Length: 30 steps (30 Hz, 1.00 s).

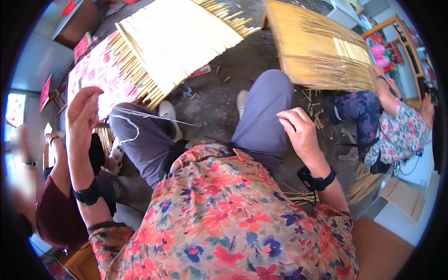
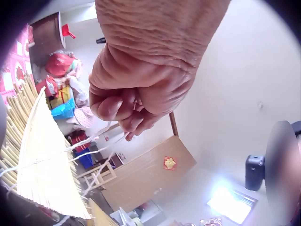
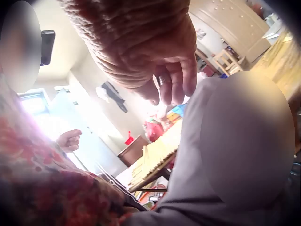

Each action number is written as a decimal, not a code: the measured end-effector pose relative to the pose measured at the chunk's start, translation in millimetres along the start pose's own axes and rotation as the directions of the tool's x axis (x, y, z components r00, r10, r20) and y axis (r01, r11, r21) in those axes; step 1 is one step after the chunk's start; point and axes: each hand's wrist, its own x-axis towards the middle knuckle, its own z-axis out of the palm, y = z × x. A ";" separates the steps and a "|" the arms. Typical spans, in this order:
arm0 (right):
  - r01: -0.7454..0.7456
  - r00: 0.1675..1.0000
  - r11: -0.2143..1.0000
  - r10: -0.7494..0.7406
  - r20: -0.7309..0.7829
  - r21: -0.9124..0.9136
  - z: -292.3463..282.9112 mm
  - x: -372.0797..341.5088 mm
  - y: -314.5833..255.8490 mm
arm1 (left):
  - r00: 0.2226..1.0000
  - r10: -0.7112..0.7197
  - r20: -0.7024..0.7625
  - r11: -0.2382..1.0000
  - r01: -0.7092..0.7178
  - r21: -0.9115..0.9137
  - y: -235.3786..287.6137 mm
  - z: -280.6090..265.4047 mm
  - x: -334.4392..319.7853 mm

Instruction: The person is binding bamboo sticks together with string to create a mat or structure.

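Note:
My left hand [image 1: 84, 112] is raised at the left, beside my knee. Its curled fingers hold white string [image 2: 87, 140], whose strands run from the fingertips across the left wrist view. In the head view the string [image 1: 135, 113] loops over my left trouser leg, and one straight strand ends between my knees. Beside my other knee hangs my right hand [image 1: 301, 133], fingers loosely bent, with nothing visible in them. A ring [image 3: 162, 80] shows on one of its fingers. Ahead lies a pale mat of thin sticks [image 1: 172, 42] on a pink-patterned table [image 1: 100, 70].
A wooden table [image 1: 298, 56] carrying thin stalks stands at the right, with a person in a floral top [image 1: 403, 119] beside it. Another person in a dark red top [image 1: 56, 205] sits close on my left. Short stick pieces [image 1: 317, 116] litter the dark floor.

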 end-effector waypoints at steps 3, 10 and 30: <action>0.149 0.982 0.986 -0.156 0.101 0.079 17.4 28.4 -22.7 | 0.989 -0.019 0.149 0.986 -0.006 0.166 33.8 19.4 -3.7; 0.260 0.930 0.757 -0.363 0.055 0.600 29.1 104.7 -96.3 | 0.874 0.129 0.468 0.987 -0.159 0.025 63.6 56.1 -5.7; -0.376 0.890 0.632 0.043 0.454 0.677 -72.3 46.2 -34.1 | 0.985 0.143 0.098 0.965 -0.117 -0.236 44.2 7.1 -10.1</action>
